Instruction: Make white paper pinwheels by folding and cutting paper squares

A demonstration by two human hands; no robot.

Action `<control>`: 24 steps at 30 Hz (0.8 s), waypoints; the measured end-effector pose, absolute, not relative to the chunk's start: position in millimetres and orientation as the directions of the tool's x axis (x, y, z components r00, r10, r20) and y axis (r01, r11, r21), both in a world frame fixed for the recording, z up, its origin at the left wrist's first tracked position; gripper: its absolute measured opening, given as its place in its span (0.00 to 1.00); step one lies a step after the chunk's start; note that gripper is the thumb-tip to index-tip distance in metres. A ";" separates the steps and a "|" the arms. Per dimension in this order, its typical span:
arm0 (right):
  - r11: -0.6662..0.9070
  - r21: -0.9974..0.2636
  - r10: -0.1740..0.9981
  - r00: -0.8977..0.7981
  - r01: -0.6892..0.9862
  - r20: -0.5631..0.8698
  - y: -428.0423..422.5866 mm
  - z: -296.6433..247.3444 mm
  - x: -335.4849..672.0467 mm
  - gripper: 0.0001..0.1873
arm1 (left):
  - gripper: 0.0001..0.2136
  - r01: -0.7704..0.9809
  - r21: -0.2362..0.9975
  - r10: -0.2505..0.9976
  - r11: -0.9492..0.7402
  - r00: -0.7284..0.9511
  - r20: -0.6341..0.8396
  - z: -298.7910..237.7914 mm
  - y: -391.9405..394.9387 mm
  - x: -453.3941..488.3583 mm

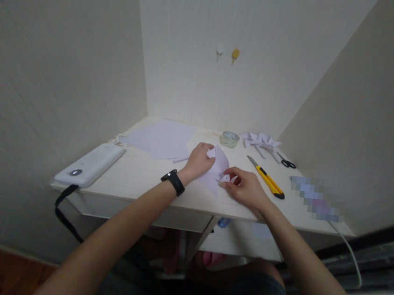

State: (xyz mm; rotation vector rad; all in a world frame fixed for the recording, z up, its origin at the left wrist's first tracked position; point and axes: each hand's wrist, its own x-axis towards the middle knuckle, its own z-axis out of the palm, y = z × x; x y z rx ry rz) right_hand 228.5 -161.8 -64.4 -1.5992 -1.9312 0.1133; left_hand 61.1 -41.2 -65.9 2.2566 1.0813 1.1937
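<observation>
The right hand (245, 186) has its grip drawn together, thumb and forefinger pinching a small flap at the lower right corner of the folded paper (217, 167). The left hand (198, 162) lies on the paper's upper left edge with its fingers curled. I cannot tell whether that grip nips the edge or only presses it flat. A black watch (173, 181) sits on the left wrist.

The folded paper lies on the surface (138, 174) near the middle of its front edge, between the two hands. Just right of the right hand lies a yellow utility knife (266, 177). Behind it, toward the back right corner, are black-handled scissors (286, 162) and a cluster of folded white paper shapes (261, 140). A tape roll (229, 139) stands beside them. Loose sheets (162, 139) are spread toward the back left. A white power bank (91, 164) rests at the front left corner.
</observation>
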 end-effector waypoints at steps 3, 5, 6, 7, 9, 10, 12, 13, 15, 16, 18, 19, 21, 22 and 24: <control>0.294 -0.412 0.906 -0.113 0.863 0.409 -163.5 -62.7 224.4 0.11 | 0.21 0.405 0.681 0.791 -0.610 0.372 0.486 -65.9 -42.0 62.7; 0.322 -0.395 0.900 -0.148 0.860 0.410 -163.3 -61.6 222.6 0.09 | 0.23 0.364 0.711 0.793 -0.602 0.372 0.482 -65.8 -42.2 63.4; 0.336 -0.389 0.896 -0.164 0.858 0.412 -162.9 -61.3 222.1 0.08 | 0.24 0.357 0.716 0.795 -0.600 0.364 0.485 -65.8 -42.1 63.6; 0.346 -0.384 0.892 -0.173 0.856 0.417 -162.5 -61.2 221.8 0.08 | 0.25 0.362 0.718 0.800 -0.594 0.354 0.484 -65.9 -41.8 63.7; 0.353 -0.382 0.887 -0.176 0.854 0.427 -161.8 -62.3 221.7 0.08 | 0.24 0.376 0.741 0.825 -0.557 0.351 0.443 -66.3 -41.1 63.8; 0.350 -0.386 0.887 -0.170 0.853 0.430 -161.6 -63.3 221.8 0.08 | 0.25 0.370 0.766 0.841 -0.526 0.361 0.403 -66.7 -40.7 63.8; 0.338 -0.409 0.890 -0.147 0.848 0.431 -161.9 -65.8 221.9 0.11 | 0.26 0.341 0.826 0.869 -0.449 0.384 0.314 -67.2 -40.1 63.5; 0.332 -0.429 0.892 -0.132 0.840 0.432 -162.2 -67.1 222.0 0.13 | 0.26 0.330 0.851 0.883 -0.409 0.378 0.278 -67.2 -40.0 63.3; 0.322 -0.490 0.894 -0.090 0.810 0.439 -162.9 -69.3 222.2 0.16 | 0.27 0.329 0.882 0.918 -0.336 0.325 0.229 -65.9 -40.3 62.5; 0.318 -0.527 0.895 -0.065 0.788 0.442 -163.2 -70.1 222.3 0.15 | 0.27 0.332 0.894 0.933 -0.301 0.298 0.204 -64.7 -40.7 62.0; 0.306 -0.603 0.900 -0.017 0.737 0.435 -163.5 -71.1 223.0 0.15 | 0.28 0.328 0.914 0.948 -0.238 0.283 0.145 -61.5 -42.0 61.1; 0.298 -0.637 0.906 0.000 0.711 0.424 -163.4 -71.2 223.5 0.15 | 0.29 0.325 0.921 0.949 -0.214 0.293 0.117 -59.9 -42.8 60.8; 0.282 -0.684 0.919 0.015 0.673 0.393 -163.3 -70.1 224.7 0.15 | 0.27 0.328 0.923 0.944 -0.202 0.315 0.095 -58.0 -43.7 60.5; 0.275 -0.696 0.926 0.013 0.664 0.377 -163.3 -68.9 225.3 0.15 | 0.26 0.327 0.921 0.943 -0.212 0.315 0.105 -57.9 -43.9 60.6; 0.264 -0.695 0.935 -0.001 0.669 0.354 -163.6 -65.2 226.5 0.13 | 0.24 0.308 0.922 0.944 -0.236 0.298 0.143 -59.0 -43.4 61.3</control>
